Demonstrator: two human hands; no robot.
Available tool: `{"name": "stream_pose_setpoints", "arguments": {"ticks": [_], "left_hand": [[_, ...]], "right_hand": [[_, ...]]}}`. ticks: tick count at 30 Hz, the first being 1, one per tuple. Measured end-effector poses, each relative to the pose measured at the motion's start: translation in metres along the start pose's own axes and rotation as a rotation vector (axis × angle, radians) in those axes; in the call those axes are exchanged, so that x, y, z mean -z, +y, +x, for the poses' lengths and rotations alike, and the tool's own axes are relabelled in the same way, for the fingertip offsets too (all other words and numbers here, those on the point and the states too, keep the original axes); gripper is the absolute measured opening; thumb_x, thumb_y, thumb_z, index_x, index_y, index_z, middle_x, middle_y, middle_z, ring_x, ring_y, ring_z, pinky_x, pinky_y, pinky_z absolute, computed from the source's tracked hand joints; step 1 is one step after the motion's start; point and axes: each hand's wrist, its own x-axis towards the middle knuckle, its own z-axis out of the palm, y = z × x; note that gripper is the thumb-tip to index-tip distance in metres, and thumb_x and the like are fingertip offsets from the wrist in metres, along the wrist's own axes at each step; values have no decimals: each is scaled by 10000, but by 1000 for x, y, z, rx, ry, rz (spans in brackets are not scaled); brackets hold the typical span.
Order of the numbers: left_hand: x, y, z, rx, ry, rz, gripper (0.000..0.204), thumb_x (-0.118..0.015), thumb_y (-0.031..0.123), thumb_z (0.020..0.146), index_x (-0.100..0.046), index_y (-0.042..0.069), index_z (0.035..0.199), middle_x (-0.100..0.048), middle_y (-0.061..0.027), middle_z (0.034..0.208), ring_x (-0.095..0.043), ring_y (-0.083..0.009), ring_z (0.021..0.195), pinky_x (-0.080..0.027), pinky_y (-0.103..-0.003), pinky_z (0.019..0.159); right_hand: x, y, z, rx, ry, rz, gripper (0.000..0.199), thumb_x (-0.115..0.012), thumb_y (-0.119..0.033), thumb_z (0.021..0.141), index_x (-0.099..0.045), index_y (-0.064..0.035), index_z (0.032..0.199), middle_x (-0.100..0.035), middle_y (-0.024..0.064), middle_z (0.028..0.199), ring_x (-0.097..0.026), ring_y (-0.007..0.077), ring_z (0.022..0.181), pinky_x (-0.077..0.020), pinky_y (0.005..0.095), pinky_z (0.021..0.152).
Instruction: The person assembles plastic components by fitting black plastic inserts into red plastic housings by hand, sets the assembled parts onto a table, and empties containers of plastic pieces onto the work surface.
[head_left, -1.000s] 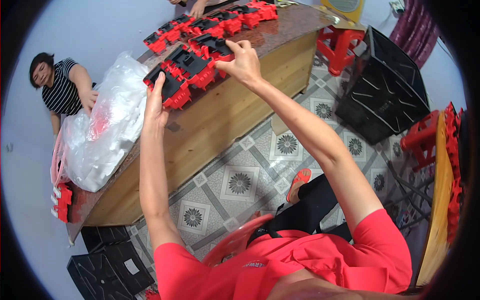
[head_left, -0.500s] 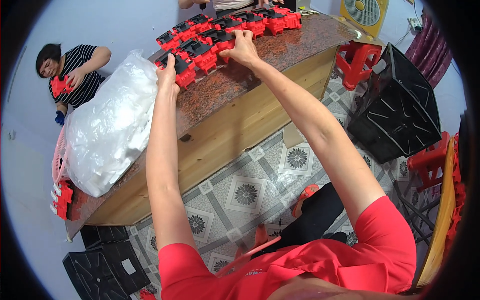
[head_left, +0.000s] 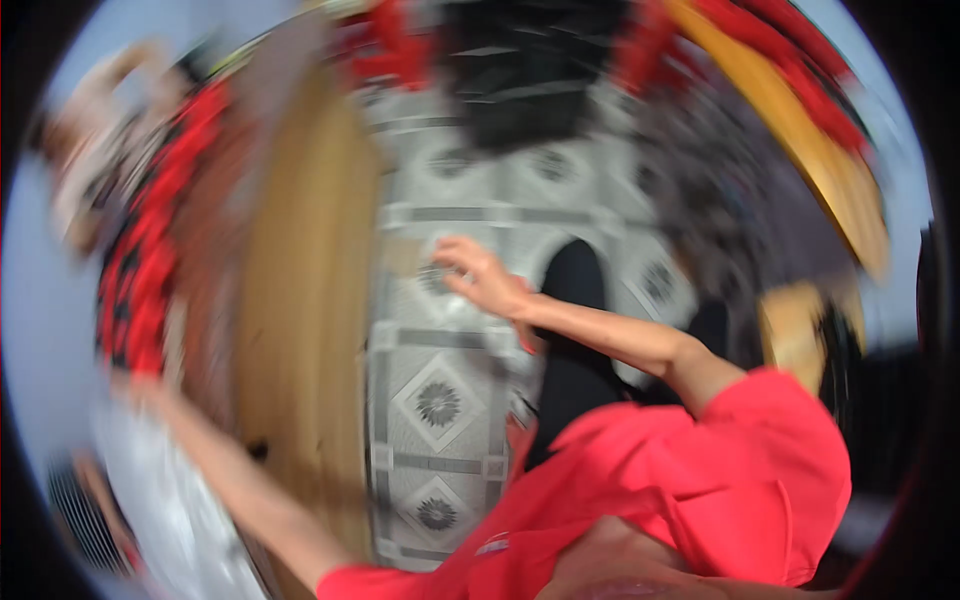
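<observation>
A row of red and black plastic parts (head_left: pixel 137 290) runs along the counter (head_left: pixel 215 220) on the left, smeared by motion. My left hand (head_left: pixel 142 390) reaches to the near end of that row, by a white plastic bag (head_left: pixel 165 490); its fingers are too blurred to read. My right hand (head_left: pixel 482 276) is in mid-air above the tiled floor, away from the counter. It holds nothing, and its fingers are loosely bent and apart.
A black crate (head_left: pixel 520 75) stands on the floor ahead between red stools (head_left: pixel 385 50). A wooden-edged table (head_left: pixel 800 140) with red items lies at right. One person (head_left: pixel 115 140) is behind the counter; another, in stripes (head_left: pixel 85 510), is at lower left.
My view has swung sharply to the right, blurring much of the picture. My right hand has left the parts and moved over the floor. My left hand stays at the near end of the row.
</observation>
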Motion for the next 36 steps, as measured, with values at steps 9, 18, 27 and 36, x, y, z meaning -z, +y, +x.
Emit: {"name": "stream_pose_setpoints", "arguments": {"ticks": [9, 18, 27, 36], "left_hand": [[-408, 175, -200, -178, -656, -480, 582, -546, 392, 953, -438, -43, 1324, -548, -173, 1234, -562, -286, 1084, -456, -413, 985], [-323, 335, -253, -450, -560, -340, 510, -565, 332, 957, -446, -47, 1278, -520, -180, 1211, -546, -290, 1045, -437, -394, 970], [-348, 539, -543, -234, -1614, -783, 614, -656, 149, 889, -359, -15, 1401, -408, -183, 1411, -404, -320, 1276, -306, -429, 1077], [-345, 647, -676, -673, -1712, -981, 706, -694, 245, 838, -361, 26, 1421, -360, -231, 1424, -335, -405, 1300, -238, -511, 1078]], "right_hand": [[141, -39, -228, -70, 270, -451, 200, -631, -27, 803, -647, -60, 1000, -549, 145, 1194, -624, 323, 967, -547, 403, 777], [303, -151, -448, -538, 1042, -1760, 326, -634, -103, 808, -632, -47, 1130, -577, 196, 1195, -578, 340, 1074, -461, 452, 909], [369, -176, -593, -865, 1714, -1010, 761, -670, -324, 902, -274, -45, 1489, -388, 246, 1427, -410, 362, 1318, -393, 431, 1043], [360, -234, -632, -723, 1939, -807, 541, -680, -160, 892, -470, -24, 1372, -478, 177, 1388, -508, 292, 1252, -420, 377, 1027]]}}
